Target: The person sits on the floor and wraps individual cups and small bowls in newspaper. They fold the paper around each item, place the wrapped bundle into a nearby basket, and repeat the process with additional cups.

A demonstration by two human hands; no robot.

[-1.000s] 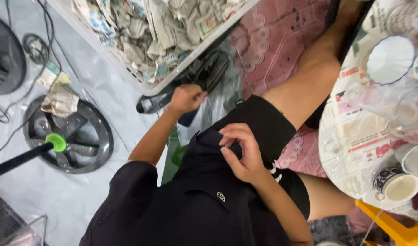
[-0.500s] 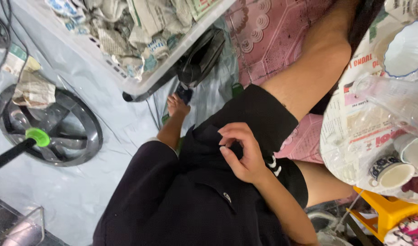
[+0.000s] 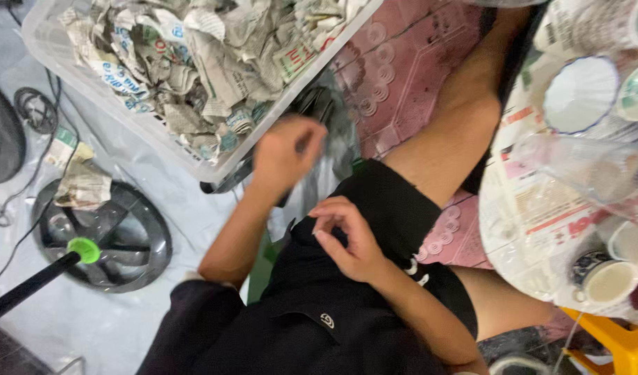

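Presently, item one: our left hand (image 3: 285, 149), fingers curled in a loose grip around nothing we can make out, blurred, touching the near rim of the clear plastic bin (image 3: 214, 167) on the floor. Bin contents: crumpled newspaper (image 3: 194, 62). Item two: our right hand (image 3: 346, 239), fingertips pinched, resting on black shorts (image 3: 374, 208). Left of the bin: black fan base (image 3: 117, 236). Right: paper-covered counter (image 3: 534, 222), its near edge carrying cups (image 3: 607, 278).
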